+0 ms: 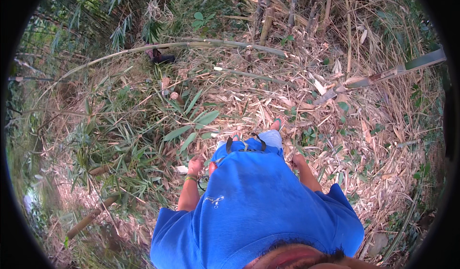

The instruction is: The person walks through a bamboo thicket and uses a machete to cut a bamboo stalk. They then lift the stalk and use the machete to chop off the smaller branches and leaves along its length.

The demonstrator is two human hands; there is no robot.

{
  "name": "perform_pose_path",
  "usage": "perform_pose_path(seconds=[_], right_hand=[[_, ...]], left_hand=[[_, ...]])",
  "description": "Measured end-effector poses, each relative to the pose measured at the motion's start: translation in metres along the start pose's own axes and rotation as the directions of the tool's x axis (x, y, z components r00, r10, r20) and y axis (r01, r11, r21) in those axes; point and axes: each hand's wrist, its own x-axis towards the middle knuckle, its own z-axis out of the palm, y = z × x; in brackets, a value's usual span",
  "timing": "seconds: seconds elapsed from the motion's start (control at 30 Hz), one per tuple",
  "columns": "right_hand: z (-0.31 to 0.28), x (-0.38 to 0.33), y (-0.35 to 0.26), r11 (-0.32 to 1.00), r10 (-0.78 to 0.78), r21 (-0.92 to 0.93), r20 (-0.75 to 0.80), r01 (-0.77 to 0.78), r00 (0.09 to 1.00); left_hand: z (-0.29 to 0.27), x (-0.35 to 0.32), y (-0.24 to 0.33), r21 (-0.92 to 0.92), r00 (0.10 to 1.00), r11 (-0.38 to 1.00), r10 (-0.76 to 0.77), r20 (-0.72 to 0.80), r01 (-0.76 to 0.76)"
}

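Observation:
My left hand [195, 165] hangs low beside my hip, a band around its wrist. Its fingers look curled in; whether anything is inside them is hidden. A small pale flat piece [182, 169] shows right beside it, and I cannot tell if they touch. Close by at my waist is a red object [212, 168] with a dark cord. On the other side, my right hand [298, 160] hangs next to my hip, seen from above with its fingers hidden. Dark straps [246, 144] cross the front of my blue shirt at the waist.
Dry bamboo leaves and chips [258, 111] cover the ground. A long cut bamboo pole [206, 43] arches across ahead; a thicker green stalk [383, 75] slants at the right. Short cut stumps [175, 96] stick up left of centre. A dark boot-like shape [163, 57] lies farther off.

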Motion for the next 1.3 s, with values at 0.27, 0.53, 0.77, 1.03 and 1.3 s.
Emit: perform_pose_path(seconds=[0.27,0.53,0.77,1.03,1.3], right_hand=[[0.0,0.002,-0.005,0.998,0.044,0.048,0.031,-0.046,0.999],[-0.001,0.015,-0.002,0.997,0.003,0.077,0.013,-0.004,1.0],[0.003,0.012,-0.008,0.994,0.031,0.099,0.018,-0.033,0.999],[0.009,-0.004,-0.014,0.999,-0.027,-0.033,0.0,0.027,1.0],[0.011,-0.038,-0.031,0.998,-0.045,0.037,0.023,0.044,0.999]], left_hand=[[-0.003,0.004,-0.014,0.059,1.0,0.998,0.003,0.018,-0.004],[-0.004,0.005,-0.018,-0.023,0.997,0.997,-0.073,-0.019,0.072],[0.0,0.009,-0.019,-0.023,0.994,0.993,-0.112,-0.016,0.112],[0.004,-0.008,-0.009,-0.004,0.994,0.994,-0.105,-0.03,0.105],[0.004,-0.006,-0.005,0.005,0.994,0.994,-0.113,-0.001,0.113]])
